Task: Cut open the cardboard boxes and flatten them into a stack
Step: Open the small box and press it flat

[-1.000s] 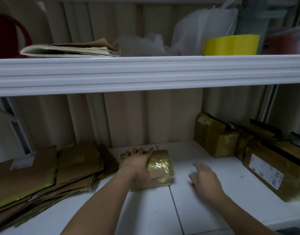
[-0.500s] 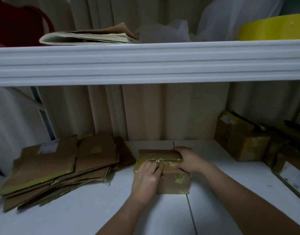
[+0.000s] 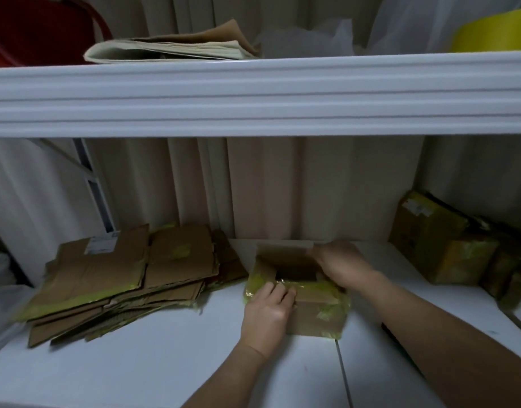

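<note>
Cardboard box (image 3: 315, 310), small, brown, wrapped in yellowish clear tape; lies on the white lower shelf (image 3: 153, 357), centre, near the beige back panel. Top opened: far flap (image 3: 285, 249) raised, dark interior visible below it.

Left hand (image 3: 268, 307): fingers curled over the near left edge of the opening, gripping taped cardboard there. Forearm bare, entering from the bottom edge.

Right hand (image 3: 340, 265): at the far right corner of the opening, fingers curled round the box's right wall beside the raised flap, holding it. Forearm bare, crossing the shelf from the lower right.

Flattened cardboard stack (image 3: 121, 281): to the left of the held box, close to it but apart; several brown sheets lying unevenly, yellow tape remnants on the edges, a white label on the upper sheet.

Unopened boxes (image 3: 441, 245): to the right of the held box, well apart, against the back panel; brown, taped, crowded together, the farthest running out at the picture's right edge.

Upper shelf (image 3: 253, 95): white, moulded front edge, above both hands. On it, left to right: red object (image 3: 32, 30), partly cut off; folded papers (image 3: 171, 50); crumpled translucent plastic (image 3: 306, 36); yellow container (image 3: 497, 33), partly cut off.
</note>
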